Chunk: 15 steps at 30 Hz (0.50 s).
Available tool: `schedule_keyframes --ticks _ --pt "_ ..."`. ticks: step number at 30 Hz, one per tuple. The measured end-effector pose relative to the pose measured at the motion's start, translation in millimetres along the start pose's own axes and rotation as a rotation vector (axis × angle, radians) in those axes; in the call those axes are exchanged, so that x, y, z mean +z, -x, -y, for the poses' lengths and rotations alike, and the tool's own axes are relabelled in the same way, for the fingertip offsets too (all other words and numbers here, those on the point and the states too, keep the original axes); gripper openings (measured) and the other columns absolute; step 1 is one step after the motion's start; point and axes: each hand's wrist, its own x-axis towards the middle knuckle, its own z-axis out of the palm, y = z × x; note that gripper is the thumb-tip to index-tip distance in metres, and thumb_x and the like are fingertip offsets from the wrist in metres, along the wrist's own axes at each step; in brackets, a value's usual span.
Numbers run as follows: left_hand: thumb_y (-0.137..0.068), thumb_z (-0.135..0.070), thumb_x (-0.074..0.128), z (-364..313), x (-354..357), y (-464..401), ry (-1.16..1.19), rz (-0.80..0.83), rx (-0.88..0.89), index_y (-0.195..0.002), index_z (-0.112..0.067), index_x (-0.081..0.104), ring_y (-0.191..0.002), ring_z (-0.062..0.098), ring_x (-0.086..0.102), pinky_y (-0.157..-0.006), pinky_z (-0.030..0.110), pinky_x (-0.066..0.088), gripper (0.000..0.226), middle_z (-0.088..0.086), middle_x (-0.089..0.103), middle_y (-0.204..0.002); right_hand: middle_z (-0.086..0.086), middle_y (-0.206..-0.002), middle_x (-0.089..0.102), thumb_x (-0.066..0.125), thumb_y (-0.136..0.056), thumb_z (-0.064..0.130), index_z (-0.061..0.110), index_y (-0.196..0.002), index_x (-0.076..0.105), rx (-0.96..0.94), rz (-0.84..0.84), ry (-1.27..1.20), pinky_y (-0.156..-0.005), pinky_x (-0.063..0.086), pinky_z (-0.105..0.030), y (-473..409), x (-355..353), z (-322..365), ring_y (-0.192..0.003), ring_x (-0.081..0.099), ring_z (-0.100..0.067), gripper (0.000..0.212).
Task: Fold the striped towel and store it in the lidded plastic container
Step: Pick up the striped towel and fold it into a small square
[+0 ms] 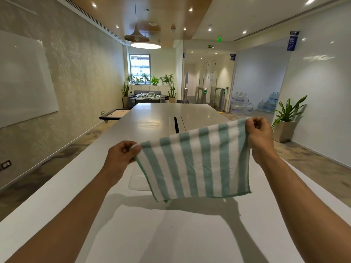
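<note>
Head view: the striped towel (pixel 197 164) is held up in the air above the white table (pixel 57 186), spread flat, stripes vertical, right side higher. Its top left corner is pinched by the left hand (pixel 121 158); its top right corner is pinched by the right hand (pixel 260 137). The clear plastic container (pixel 138 179) is seen on the table just behind the towel, mostly hidden; its contents cannot be told.
</note>
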Motion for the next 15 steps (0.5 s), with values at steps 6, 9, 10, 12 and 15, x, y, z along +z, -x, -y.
schedule_keyframes --ticks 6,9,10,12,15 --pt "-0.078 -0.028 0.067 -29 -4 -7 0.234 -0.018 0.012 -0.079 -0.025 0.068 -0.073 0.010 0.063 -0.060 0.023 0.057 0.003 -0.002 0.066 -0.081 -0.005 -0.089 0.060 0.050 -0.099 0.015 0.017 -0.092 0.057 0.084 0.308 -0.267 -0.070 0.054 -0.036 9 -21 4 -0.082 0.059 -0.019 0.010" --pt "-0.083 -0.024 0.061 -39 -16 -5 0.342 0.125 0.033 -0.078 -0.028 0.070 -0.071 0.008 0.067 -0.062 0.021 0.058 0.012 -0.008 0.071 -0.078 -0.003 -0.085 0.066 0.048 -0.096 0.009 0.014 -0.101 0.061 0.120 0.534 -0.544 -0.061 0.056 -0.026 15 -43 4 -0.073 0.064 -0.014 0.015" --pt "-0.085 -0.021 0.057 -41 -19 -5 0.366 0.176 0.034 -0.079 -0.028 0.071 -0.070 0.007 0.068 -0.062 0.021 0.058 0.017 -0.008 0.072 -0.077 -0.002 -0.084 0.068 0.049 -0.093 0.009 0.014 -0.103 0.062 0.136 0.575 -0.585 -0.060 0.057 -0.025 18 -48 3 -0.072 0.065 -0.014 0.017" --pt "-0.087 -0.018 0.056 -43 -18 -5 0.318 0.195 0.026 -0.077 -0.028 0.072 -0.069 0.009 0.068 -0.060 0.020 0.057 0.021 -0.007 0.072 -0.075 -0.002 -0.082 0.068 0.051 -0.092 0.007 0.013 -0.100 0.063 0.169 0.560 -0.537 -0.058 0.056 -0.026 20 -45 -4 -0.071 0.064 -0.015 0.016" --pt "-0.079 -0.017 0.074 -34 -6 -12 -0.070 -0.015 0.063 -0.068 -0.027 0.072 -0.075 0.015 0.060 -0.067 0.028 0.053 0.015 -0.003 0.068 -0.075 -0.004 -0.077 0.062 0.057 -0.094 0.004 0.009 -0.094 0.064 0.127 0.306 -0.112 -0.057 0.050 -0.030 21 -24 -17 -0.071 0.057 -0.019 0.008"
